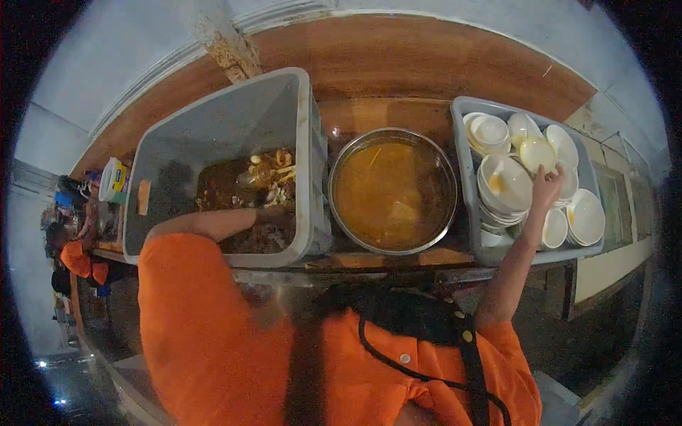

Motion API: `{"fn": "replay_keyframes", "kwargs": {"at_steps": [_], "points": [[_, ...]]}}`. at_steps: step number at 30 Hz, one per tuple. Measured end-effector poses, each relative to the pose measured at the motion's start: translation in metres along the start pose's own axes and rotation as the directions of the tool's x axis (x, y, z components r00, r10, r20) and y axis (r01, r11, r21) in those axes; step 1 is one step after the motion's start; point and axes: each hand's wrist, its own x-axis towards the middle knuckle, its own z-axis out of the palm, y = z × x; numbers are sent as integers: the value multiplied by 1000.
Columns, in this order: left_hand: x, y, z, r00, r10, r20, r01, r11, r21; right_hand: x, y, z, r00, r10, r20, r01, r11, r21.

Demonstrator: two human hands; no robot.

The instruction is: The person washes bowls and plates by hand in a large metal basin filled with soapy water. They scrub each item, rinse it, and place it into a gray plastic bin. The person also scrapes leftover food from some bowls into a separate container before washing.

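Note:
My right hand (550, 183) grips the near rim of a small shallow white dish (538, 154) with a yellowish surface. The dish is over a grey plastic tub (463, 144) packed with stacked white bowls. Yellow residue marks a large bowl (506, 183) just left of my fingers, and more bowls (585, 215) lean to the right. My left forearm reaches over the near wall of a deep grey plastic bin (176, 160). Down inside, my left hand (272, 218) is dark and blurred beside wet food scraps (269, 170); its fingers cannot be made out.
Between the bin and the tub stands a round metal basin (453, 213) of cloudy orange-brown liquid. All three rest on a wooden counter (383, 260) against a wood panel (415, 58). A labelled plastic tub (111, 181) and another person in orange (77, 258) are at far left.

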Motion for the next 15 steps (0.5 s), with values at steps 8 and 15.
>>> {"fn": "replay_keyframes", "kwargs": {"at_steps": [8,15], "points": [[9,12,0,978,56,-203,-53,998,19,-55,-102,-8,951,-292,-105,310,912,268],[0,20,-28,783,70,-618,8,993,121,-181,-149,8,766,-582,273,371,747,551]]}}
